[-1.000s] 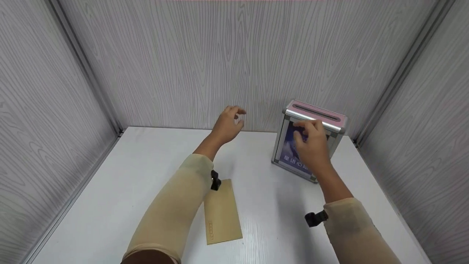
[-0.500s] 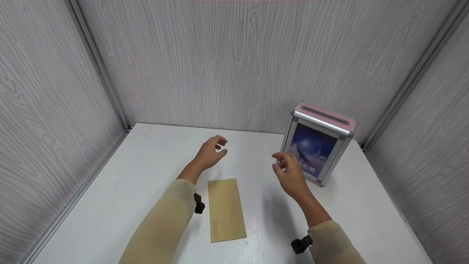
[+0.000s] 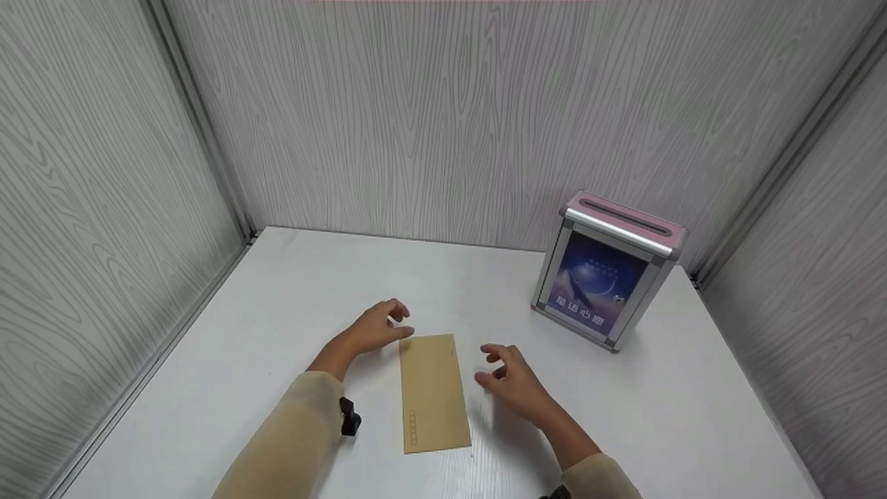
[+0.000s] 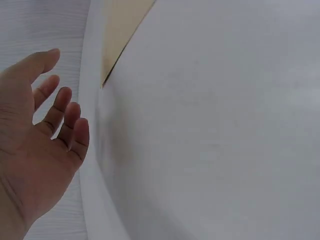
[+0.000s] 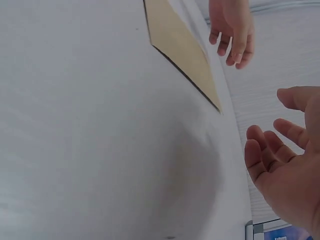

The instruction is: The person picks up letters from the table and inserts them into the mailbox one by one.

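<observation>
A tan paper envelope (image 3: 435,391) lies flat on the white table, a column of small printed squares near its front left corner. By its far left corner is my left hand (image 3: 378,326), fingers loosely bent, thumb tip right at the corner in the head view. To the right of the envelope hovers my right hand (image 3: 514,384), thumb and fingers apart with nothing between them. In the left wrist view the left palm (image 4: 40,135) shows bare, and a piece of the envelope (image 4: 122,30) appears beyond the fingers. Both hands appear in the right wrist view, with the envelope (image 5: 182,47) there too.
A silver-framed box (image 3: 603,277) with a pink slotted top and a blue picture front stands at the back right of the table (image 3: 332,270). Grey wood-grain panels (image 3: 429,125) enclose the table at the back and both sides.
Both hands have come down and nearer, from the back of the table and the front of the box to either side of the envelope. Envelope and box now show unobstructed; the head view has shifted slightly.
</observation>
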Demonstrator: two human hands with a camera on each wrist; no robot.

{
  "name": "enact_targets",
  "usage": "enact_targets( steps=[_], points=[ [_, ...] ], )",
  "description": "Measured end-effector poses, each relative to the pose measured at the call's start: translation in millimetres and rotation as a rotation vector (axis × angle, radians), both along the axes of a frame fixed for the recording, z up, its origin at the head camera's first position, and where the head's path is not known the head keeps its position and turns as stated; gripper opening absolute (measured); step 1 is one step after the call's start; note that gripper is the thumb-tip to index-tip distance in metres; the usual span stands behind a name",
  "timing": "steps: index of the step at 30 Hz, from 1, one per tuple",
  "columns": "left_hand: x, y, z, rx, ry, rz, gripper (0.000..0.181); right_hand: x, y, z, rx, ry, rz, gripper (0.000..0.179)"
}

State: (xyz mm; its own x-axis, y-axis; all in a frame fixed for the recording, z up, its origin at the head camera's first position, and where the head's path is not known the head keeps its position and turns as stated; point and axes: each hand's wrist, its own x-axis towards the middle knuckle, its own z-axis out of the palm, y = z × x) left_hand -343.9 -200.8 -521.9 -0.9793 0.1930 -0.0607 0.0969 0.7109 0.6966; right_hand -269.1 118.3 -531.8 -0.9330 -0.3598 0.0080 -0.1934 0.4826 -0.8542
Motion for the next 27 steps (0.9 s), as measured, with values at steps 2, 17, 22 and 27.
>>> enact_targets(
  steps=[2,17,22,27],
  points=[
    [3.4,-4.7,-4.0,-0.016,-0.017,-0.001,0.045,2.7,-3,-6.1,0.019,-0.024,0.044,0.063],
    [15.0,-23.1,-20.4,-0.068,-0.096,-0.042,0.058,20.6,-25,-29.7,0.356,0.011,0.163,0.098],
    [18.5,-22.5,-20.8,-0.093,-0.057,-0.075,0.055,23.4,-25,-30.9,0.388,0.058,0.174,0.095],
    [18.1,-19.2,-22.5,-0.071,-0.052,-0.05,0.054,23.0,-24,-32.6,0.388,0.051,0.152,0.097]
  ],
)
